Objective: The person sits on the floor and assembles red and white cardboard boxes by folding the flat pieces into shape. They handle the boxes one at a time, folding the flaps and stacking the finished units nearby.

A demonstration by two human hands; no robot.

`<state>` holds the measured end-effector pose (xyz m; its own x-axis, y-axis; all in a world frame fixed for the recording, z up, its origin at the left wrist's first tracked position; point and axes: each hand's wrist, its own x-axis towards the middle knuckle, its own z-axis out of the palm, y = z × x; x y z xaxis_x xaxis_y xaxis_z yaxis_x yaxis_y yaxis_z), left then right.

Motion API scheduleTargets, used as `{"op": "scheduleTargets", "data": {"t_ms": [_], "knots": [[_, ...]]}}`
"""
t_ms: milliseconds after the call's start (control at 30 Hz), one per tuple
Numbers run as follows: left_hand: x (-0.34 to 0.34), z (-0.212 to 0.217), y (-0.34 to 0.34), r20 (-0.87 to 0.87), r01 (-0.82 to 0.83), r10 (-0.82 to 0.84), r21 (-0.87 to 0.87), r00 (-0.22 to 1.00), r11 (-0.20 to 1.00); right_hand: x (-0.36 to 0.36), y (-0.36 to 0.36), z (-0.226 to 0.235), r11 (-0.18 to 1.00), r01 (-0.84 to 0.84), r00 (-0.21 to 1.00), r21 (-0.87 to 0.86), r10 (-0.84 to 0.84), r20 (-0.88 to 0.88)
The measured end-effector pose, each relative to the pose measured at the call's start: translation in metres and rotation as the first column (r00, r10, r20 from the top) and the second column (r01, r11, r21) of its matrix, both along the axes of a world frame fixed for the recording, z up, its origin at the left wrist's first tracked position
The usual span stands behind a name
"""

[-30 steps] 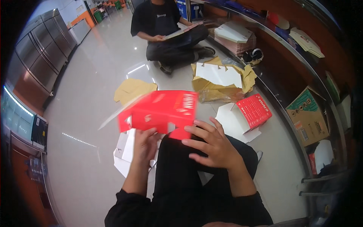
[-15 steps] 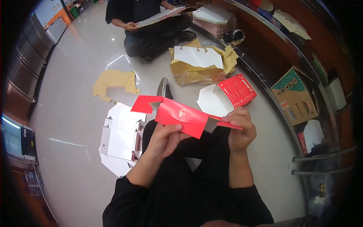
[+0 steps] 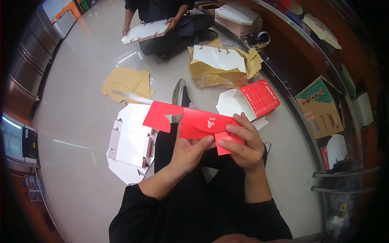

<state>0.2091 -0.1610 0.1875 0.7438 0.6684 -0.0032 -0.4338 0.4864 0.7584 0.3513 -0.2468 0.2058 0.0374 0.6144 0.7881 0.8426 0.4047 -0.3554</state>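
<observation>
A red cardboard box blank [image 3: 198, 121], partly folded, is held up over my lap with both hands. My left hand [image 3: 188, 154] grips its lower edge, thumb on the red face. My right hand [image 3: 245, 143] presses its fingers over the right end, where a flap is bent across the front. A second flap sticks out to the left. Beyond my right hand stands a folded red and white box [image 3: 259, 99], open toward the left. White flat box blanks [image 3: 131, 135] lie stacked on the floor to the left of my legs.
Across from me a seated person [image 3: 162, 24] holds white blanks. Brown wrapping paper [image 3: 255, 62] surrounds more blanks, with another paper piece [image 3: 129, 81] at left. A pile of blanks [image 3: 237, 20] stands behind. Along the right runs a shelf with a carton [image 3: 320, 107].
My right hand has moved left and folded the right-hand flap over the front of the red blank. The person opposite has lowered their blanks and shifted them left.
</observation>
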Motion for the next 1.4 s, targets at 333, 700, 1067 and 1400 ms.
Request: {"op": "scheduleTargets", "data": {"t_ms": [333, 700, 1067, 1400], "knots": [[0.009, -0.014, 0.002, 0.030, 0.019, -0.019, 0.008, 0.999, 1.000, -0.017, 0.003, -0.020, 0.994, 0.093, 0.989, -0.048, -0.098, -0.113], [0.004, -0.017, 0.000, 0.062, 0.143, -0.140, -0.032, 0.988, 0.989, -0.019, 0.007, -0.048, 0.985, 0.148, 0.984, 0.085, -0.138, -0.109], [0.019, -0.045, -0.019, -0.267, 0.321, -0.265, 0.197, 0.927, 0.926, 0.022, -0.008, -0.065, 0.992, -0.108, 0.283, -0.059, -0.026, -0.959], [0.042, -0.064, -0.059, -0.398, 0.481, -0.355, 0.280, 0.846, 0.831, 0.068, -0.043, -0.064, 0.865, 0.108, 0.619, -0.491, -0.445, -0.648]]}}
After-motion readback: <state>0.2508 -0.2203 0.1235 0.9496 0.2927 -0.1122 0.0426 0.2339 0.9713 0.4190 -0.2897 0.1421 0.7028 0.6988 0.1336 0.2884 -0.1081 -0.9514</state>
